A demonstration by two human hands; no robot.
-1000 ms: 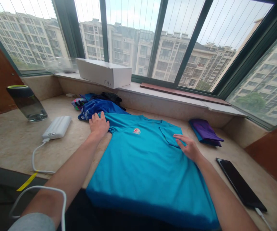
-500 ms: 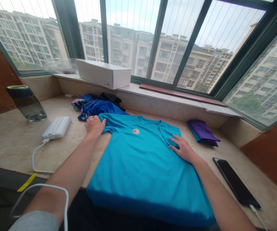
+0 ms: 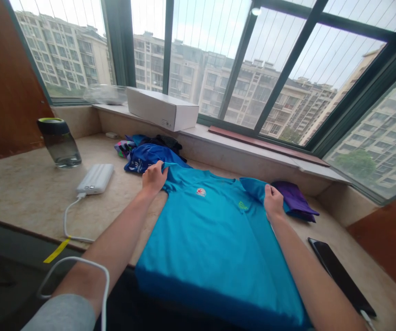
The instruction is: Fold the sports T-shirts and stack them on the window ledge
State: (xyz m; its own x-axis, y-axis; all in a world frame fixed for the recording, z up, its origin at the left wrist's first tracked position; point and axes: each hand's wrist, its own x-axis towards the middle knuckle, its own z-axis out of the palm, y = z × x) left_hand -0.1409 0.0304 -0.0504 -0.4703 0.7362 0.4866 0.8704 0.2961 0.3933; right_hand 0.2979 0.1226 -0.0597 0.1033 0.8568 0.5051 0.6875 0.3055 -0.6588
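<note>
Gripping the turquoise T-shirt (image 3: 212, 243) at its top corners, both hands are curled shut on cloth — the left hand (image 3: 154, 177) bunches the shoulder edge on its side, the right hand (image 3: 273, 202) clasps the fabric beside the other sleeve, which sticks out past its knuckles. The shirt lies flat, badge up, on the stone ledge (image 3: 22, 193), its hem over the near edge. Just beyond the shirt's left shoulder sits a heap of blue clothes (image 3: 146, 156); left of the shirt lie a white power bank (image 3: 96, 178) and, farther off, a dark bottle (image 3: 59, 142). Right of the shirt — a folded purple cloth (image 3: 296, 200) by the sleeve and a black phone (image 3: 339, 276) nearer the hem
</note>
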